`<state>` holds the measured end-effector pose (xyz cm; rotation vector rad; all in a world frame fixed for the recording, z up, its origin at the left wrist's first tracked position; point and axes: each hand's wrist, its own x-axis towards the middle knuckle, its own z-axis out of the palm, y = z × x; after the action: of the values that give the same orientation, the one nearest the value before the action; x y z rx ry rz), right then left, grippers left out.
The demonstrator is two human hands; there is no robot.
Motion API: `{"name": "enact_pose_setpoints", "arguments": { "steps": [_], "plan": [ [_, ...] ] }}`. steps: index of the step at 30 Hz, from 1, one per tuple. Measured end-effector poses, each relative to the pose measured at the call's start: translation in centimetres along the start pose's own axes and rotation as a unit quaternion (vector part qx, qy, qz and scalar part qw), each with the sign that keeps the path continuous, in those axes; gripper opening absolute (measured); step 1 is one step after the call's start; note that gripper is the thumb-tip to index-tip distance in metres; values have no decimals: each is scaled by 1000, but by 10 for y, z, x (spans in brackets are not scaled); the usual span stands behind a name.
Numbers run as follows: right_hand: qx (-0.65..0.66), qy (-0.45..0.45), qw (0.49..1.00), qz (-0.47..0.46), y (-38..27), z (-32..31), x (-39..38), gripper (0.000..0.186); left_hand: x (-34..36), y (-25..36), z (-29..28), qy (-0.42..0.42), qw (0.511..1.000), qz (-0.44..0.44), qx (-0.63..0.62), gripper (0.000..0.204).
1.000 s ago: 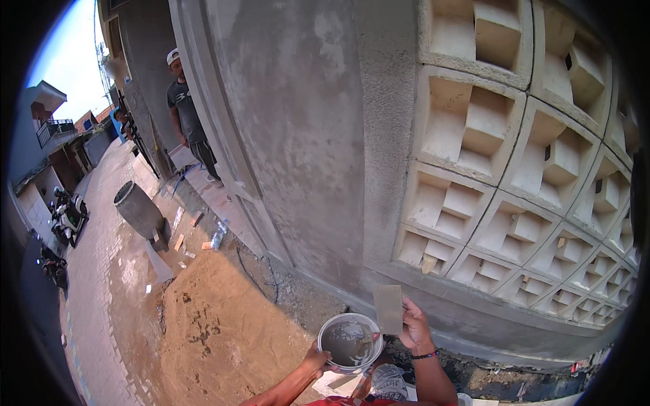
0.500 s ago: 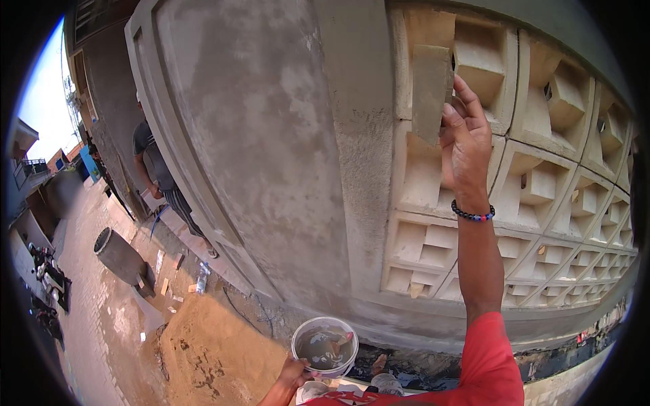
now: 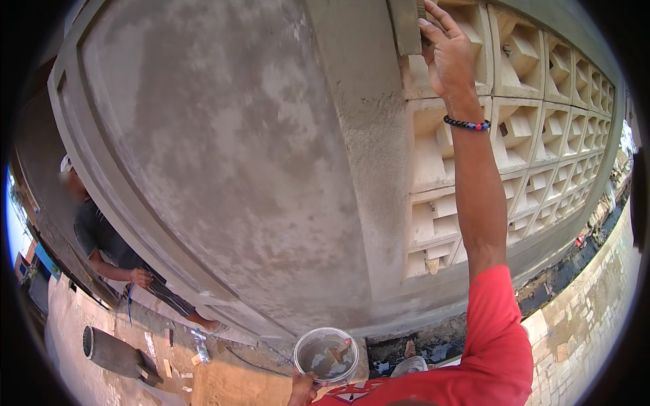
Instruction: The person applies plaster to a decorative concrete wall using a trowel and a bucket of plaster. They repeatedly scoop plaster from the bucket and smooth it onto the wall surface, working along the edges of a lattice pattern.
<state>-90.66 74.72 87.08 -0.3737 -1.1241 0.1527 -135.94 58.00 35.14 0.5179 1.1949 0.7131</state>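
Note:
High up, my right hand (image 3: 448,51) pinches a flat, mortar-grey rectangular board (image 3: 406,28) by its edge. The board lies along the corner between the plastered column (image 3: 369,128) and the cream vent blocks (image 3: 430,159); whether it touches the plaster is hard to tell. Low down, my left hand (image 3: 302,388) grips the side of a white plastic bucket (image 3: 357,365). In the bucket is grey, watery mix with a brownish tool (image 3: 337,353) partly sunk in it; its kind is unclear.
A patchy grey rendered wall (image 3: 230,149) fills the middle. Another person (image 3: 112,237) stands beyond its left edge. Below lie a dark cylinder (image 3: 112,352), a plastic bottle (image 3: 201,346), wood scraps and sand (image 3: 237,386). A wet drainage channel (image 3: 542,291) runs along the wall's foot at right.
My view has swung right and upward. My right hand, with the board, has gone up to the column's edge. The left hand still holds the bucket. The other person shows more fully.

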Motion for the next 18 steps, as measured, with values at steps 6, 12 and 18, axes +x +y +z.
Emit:
{"name": "enact_pose_setpoints", "arguments": {
  "steps": [6, 12, 18],
  "plan": [
    [-142, 27, 989, -42, -5, 15, -7, 37, 24, -17, -45, 48, 997, 4, 67, 51],
    [-78, -28, 995, -47, 15, -8, -24, 45, 4, 16, -13, 18, 999, 31, 17, 46],
    [-109, 5, 993, 41, 37, -39, -119, 44, 20, 15, -23, 17, 1000, 5, 10, 54]
  ]
}}
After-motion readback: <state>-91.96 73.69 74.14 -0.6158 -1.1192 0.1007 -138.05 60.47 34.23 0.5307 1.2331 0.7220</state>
